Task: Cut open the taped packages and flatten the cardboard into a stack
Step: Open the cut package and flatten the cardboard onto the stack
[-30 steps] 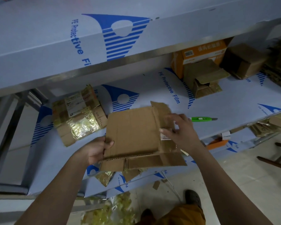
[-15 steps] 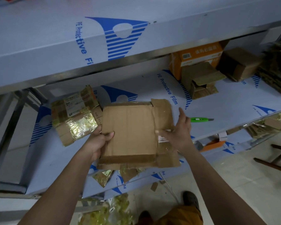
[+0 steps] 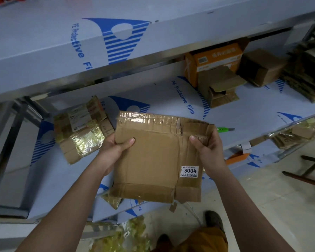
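Observation:
I hold a flattened brown cardboard box (image 3: pixel 153 160) upright in front of me, above the shelf's front edge. It has clear tape along its top and a white "3004" sticker near its lower right. My left hand (image 3: pixel 115 151) grips its left edge, thumb on the front. My right hand (image 3: pixel 207 150) grips its upper right flap. A flattened, taped cardboard piece with gold foil (image 3: pixel 80 128) lies on the shelf to the left. A green utility knife (image 3: pixel 225 130) lies on the shelf behind my right hand, partly hidden.
The film-covered shelf (image 3: pixel 253 108) carries an orange box (image 3: pixel 215 59), an opened brown box (image 3: pixel 220 86) and another brown box (image 3: pixel 262 68) at the back right, beside a cardboard stack (image 3: pixel 305 70). An upper shelf (image 3: pixel 62 42) overhangs. Foil scraps (image 3: pixel 127 235) lie on the floor.
I have lifted the cardboard off the shelf and turned it over, so the taped, stickered side faces me. Both hands shifted to its upper edges.

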Tool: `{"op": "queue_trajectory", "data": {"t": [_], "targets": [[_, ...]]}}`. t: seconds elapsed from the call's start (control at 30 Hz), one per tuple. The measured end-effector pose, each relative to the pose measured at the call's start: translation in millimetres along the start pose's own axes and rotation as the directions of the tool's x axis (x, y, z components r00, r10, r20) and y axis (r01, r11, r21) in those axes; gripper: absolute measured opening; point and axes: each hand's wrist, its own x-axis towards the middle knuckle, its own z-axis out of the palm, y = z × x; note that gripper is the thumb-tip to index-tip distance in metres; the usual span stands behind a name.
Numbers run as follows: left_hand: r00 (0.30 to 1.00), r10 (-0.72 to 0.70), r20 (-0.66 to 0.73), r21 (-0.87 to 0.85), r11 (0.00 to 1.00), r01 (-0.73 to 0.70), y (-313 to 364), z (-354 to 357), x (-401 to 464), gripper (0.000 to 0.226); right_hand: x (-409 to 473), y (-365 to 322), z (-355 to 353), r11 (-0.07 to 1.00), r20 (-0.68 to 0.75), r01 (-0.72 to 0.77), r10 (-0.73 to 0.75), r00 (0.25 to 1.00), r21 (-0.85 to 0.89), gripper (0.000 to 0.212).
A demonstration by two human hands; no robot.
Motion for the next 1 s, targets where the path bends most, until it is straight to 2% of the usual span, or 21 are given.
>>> {"op": "queue_trajectory", "data": {"t": [0.13, 0.2, 0.27, 0.33, 0.37, 0.4, 0.47, 0.53, 0.57, 0.63, 0.67, 0.73, 0.77, 0.8, 0.83, 0.87, 0.9, 0.97, 1.0], "targets": [[0.997, 0.006, 0.076, -0.135, 0.991, 0.004, 9.4, -2.4, 4.5, 0.033, -2.2, -0.8, -2.3, 1.000, 0.039, 0.020, -0.019, 0.999, -0.024, 0.040], [0.997, 0.065, 0.035, -0.123, 0.991, -0.060, 11.7, -0.8, 7.3, 0.021, -2.2, 1.0, -3.2, 0.999, 0.057, 0.010, -0.008, 0.998, -0.036, 0.041], [0.993, 0.105, -0.051, -0.085, 0.990, -0.109, 10.5, -0.2, 9.4, 0.012, -1.6, 1.7, -8.8, 0.998, 0.173, -0.061, 0.065, 0.983, -0.031, 0.047], [0.988, 0.105, -0.111, -0.057, 0.992, -0.112, 6.6, -4.9, 12.2, 0.011, -1.5, 2.3, -13.3, 0.986, 0.338, -0.163, 0.168, 0.926, -0.041, 0.054], [0.988, 0.092, -0.123, -0.057, 0.993, -0.100, 5.6, -8.6, 12.6, 0.012, -1.4, 3.6, -14.2, 0.982, 0.368, -0.184, 0.188, 0.910, -0.046, 0.056], [0.992, 0.060, -0.113, -0.077, 0.995, -0.069, 5.2, -13.1, 13.0, 0.024, -1.3, 4.8, -13.1, 0.982, 0.358, -0.185, 0.187, 0.915, -0.039, 0.056], [0.997, -0.080, -0.008, -0.104, 0.991, 0.079, 8.2, -24.7, 11.0, 0.064, 0.7, 6.2, -8.0, 0.986, 0.289, -0.166, 0.155, 0.945, 0.013, 0.054], [0.958, -0.243, 0.155, 0.046, 0.970, 0.239, 11.2, -39.6, 4.6, 0.097, 4.5, 6.0, 0.4, 0.981, 0.244, -0.168, 0.140, 0.960, 0.097, 0.053], [0.939, -0.272, 0.211, 0.110, 0.961, 0.254, 11.9, -46.4, 1.4, 0.103, 6.7, 4.3, 5.4, 0.979, 0.235, -0.166, 0.135, 0.962, 0.116, 0.053], [0.948, -0.233, 0.216, 0.128, 0.969, 0.209, 14.7, -53.4, -3.7, 0.102, 12.0, 2.0, 18.7, 0.982, 0.227, -0.160, 0.134, 0.965, 0.101, 0.055], [0.966, -0.202, 0.160, 0.117, 0.976, 0.184, 13.8, -57.7, -1.1, 0.094, 14.8, 1.2, 27.8, 0.982, 0.217, -0.166, 0.142, 0.966, 0.095, 0.055], [0.993, -0.113, -0.037, 0.152, 0.981, 0.118, 16.1, -62.7, 5.1, 0.059, 19.5, 0.6, 48.3, 0.977, 0.185, -0.181, 0.159, 0.970, 0.112, 0.054], [0.981, -0.032, -0.190, 0.264, 0.961, 0.083, 15.9, -70.5, 12.3, 0.044, 22.0, -0.1, 59.9, 0.971, 0.170, -0.191, 0.165, 0.971, 0.146, 0.053], [0.940, 0.095, -0.327, 0.461, 0.884, 0.072, 17.1, -80.7, 19.9, 0.040, 23.4, -2.5, 72.4, 0.961, 0.161, -0.197, 0.167, 0.973, 0.192, 0.052], [0.880, 0.256, -0.400, 0.681, 0.726, 0.098, 18.3, -92.5, 26.1, 0.047, 25.8, -4.0, 86.8, 0.947, 0.148, -0.206, 0.173, 0.974, 0.246, 0.051], [0.822, 0.409, -0.397, 0.840, 0.522, 0.146, 20.3, -104.2, 27.9, 0.055, 27.4, -5.6, 102.4, 0.927, 0.136, -0.218, 0.185, 0.973, 0.305, 0.050], [0.776, 0.529, -0.345, 0.915, 0.374, 0.152, 21.4, -114.0, 28.3, 0.058, 30.6, -2.8, 121.6, 0.900, 0.123, -0.243, 0.213, 0.969, 0.361, 0.051], [0.719, 0.665, -0.203, 0.965, 0.260, 0.032, 21.7, -119.9, 25.2, 0.051, 37.1, 8.1, 165.7, 0.836, 0.098, -0.328, 0.319, 0.943, 0.441, 0.058], [0.720, 0.679, -0.139, 0.973, 0.230, -0.030, 17.5, -119.5, 25.5, 0.049, 37.7, 13.3, 188.0, 0.820, 0.096, -0.379, 0.375, 0.922, 0.429, 0.059]]}}
